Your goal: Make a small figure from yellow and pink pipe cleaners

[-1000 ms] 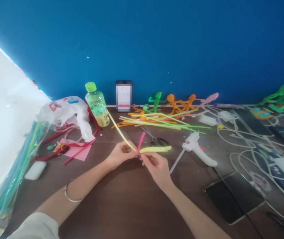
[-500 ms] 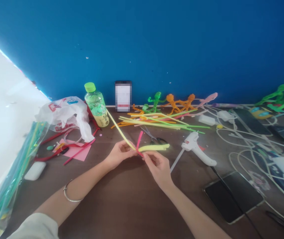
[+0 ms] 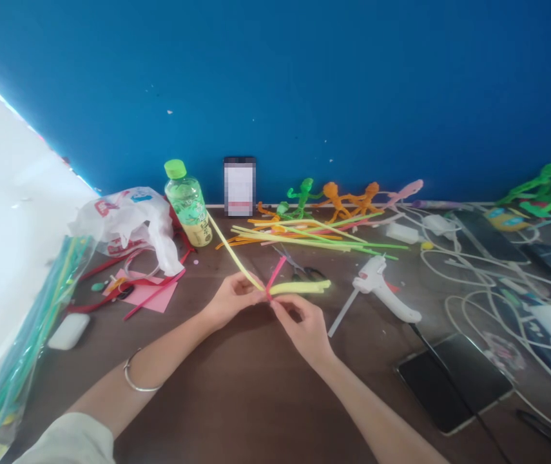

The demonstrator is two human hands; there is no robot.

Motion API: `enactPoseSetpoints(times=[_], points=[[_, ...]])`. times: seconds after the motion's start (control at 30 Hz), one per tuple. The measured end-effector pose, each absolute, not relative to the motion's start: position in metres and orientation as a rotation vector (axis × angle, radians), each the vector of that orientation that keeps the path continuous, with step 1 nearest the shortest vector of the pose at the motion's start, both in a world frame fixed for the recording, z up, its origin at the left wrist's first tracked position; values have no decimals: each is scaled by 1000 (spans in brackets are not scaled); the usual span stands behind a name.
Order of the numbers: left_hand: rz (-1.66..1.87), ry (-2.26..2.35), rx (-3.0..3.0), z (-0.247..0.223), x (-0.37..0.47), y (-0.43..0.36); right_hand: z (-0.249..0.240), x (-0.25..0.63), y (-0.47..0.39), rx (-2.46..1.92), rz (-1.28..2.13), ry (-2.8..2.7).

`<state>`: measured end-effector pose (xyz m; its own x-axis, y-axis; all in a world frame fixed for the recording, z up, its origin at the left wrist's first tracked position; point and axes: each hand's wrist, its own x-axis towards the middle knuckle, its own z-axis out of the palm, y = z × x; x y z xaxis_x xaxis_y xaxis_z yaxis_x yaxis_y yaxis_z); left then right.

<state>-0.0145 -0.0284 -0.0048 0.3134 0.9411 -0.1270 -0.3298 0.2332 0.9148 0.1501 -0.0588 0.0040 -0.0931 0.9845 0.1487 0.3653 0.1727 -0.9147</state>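
Bundle of yellow strips and 1 pink strip, pinched at their crossing

Over the dark table, the crossing sits between 2 bare hands. The left hand has thumb and fingers closed on the bundle just beside it; the right hand appears to pinch the near end of the pink strip, whose other end sticks up. Yellow ends point right, near the scissors, and a long yellow strip slants from the left hand toward the bottle.

The likeliest trouble is slackness: should the right fingertips slip off that short pink end, it could spring loose. A weak left pinch might let the yellow lengths twist or slide out of line. A sideways swing could snag the long strip on the bottle.

Fingers cover the crossing, so how the pink is turned there, and whether the long strip runs on into the bundle, cannot be told. Whether its tip touches the bottle is unclear too. The yellow ends blur together, hard to count. Both arms are cut off by the frame, and the screen of the phone is pixelated.
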Motion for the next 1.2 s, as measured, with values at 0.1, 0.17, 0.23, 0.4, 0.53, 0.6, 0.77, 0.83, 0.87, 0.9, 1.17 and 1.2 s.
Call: enactPoseSetpoints(times=[0.1,0.17,0.23,0.4,0.53,0.6,0.77,0.83,0.87,0.9,1.17,1.2], points=[[1057,837,934,-5,-15,-28,5,155,-58,-1290,826,-1686],[1118,863,917,-6,-16,-27,6,162,-54,-1310,627,-1754],[1180,889,893,-6,-17,-26,6,171,-49,-1397,340,-1820],[1218,897,866,-6,-17,-24,1,189,-34,-1765,-112,-1925],[1207,874,879,-8,-17,-24,-3,193,-31,-1847,-9,-1974],[1202,880,876,-9,-18,-24,-3,194,-31,-1868,40,-1972],[1207,887,874,-9,-18,-23,0,195,-32,-1976,100,-1931],[1210,880,872,-9,-18,-24,1,194,-32,-1991,108,-1934],[1212,880,872,-9,-18,-24,1,193,-31,-1989,107,-1941],[1215,884,872,-8,-18,-24,2,192,-31,-1983,104,-1953],[1252,920,835,-7,-18,-23,0,193,-29,-1892,174,-1714],[1257,932,829,-7,-17,-23,0,193,-29,-1842,203,-1636]])
